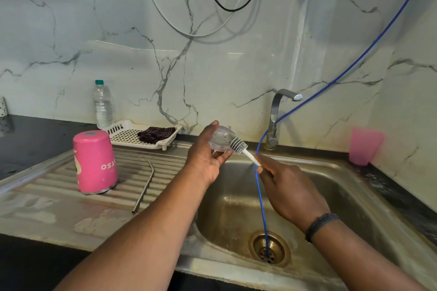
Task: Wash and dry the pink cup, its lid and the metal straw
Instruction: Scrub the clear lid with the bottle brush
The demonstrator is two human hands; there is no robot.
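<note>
We have the left hand (206, 152) over the near-left edge of the stainless steel sink basin (335, 186), fingers and thumb curled round the clear round plastic lid (218, 140), held on edge with its inner face turned right. Right hand (287, 192) grips the white handle of the grey ribbed silicone brush (236, 145); the brush head sits against the lid's face, tip touching it. Dark band on the right wrist.

Pink cylindrical cup (94, 162) stands upside down on the ribbed steel drainboard (54, 194), left of the basin, white lettering inverted. Bent metal straw (144, 188) lies flat on the drainboard just right of the cup, apart from it, bent end pointing toward the wall.

Behind the drainboard: white slotted plastic tray (123, 133) with a dark checked cloth (156, 134) lying in it. Clear plastic water bottle with a green cap (102, 105) stands upright just left of the tray, near the marble-pattern wall.

Steel tap (276, 116) at the back of the basin; we see no water at the spout. Thin blue hose (261, 196) runs from upper right down past the tap, between the hands, into the brass-coloured drain (269, 248). Translucent pink plastic tumbler (365, 145) stands upright on the dark counter at the far right corner, well apart from both hands.
</note>
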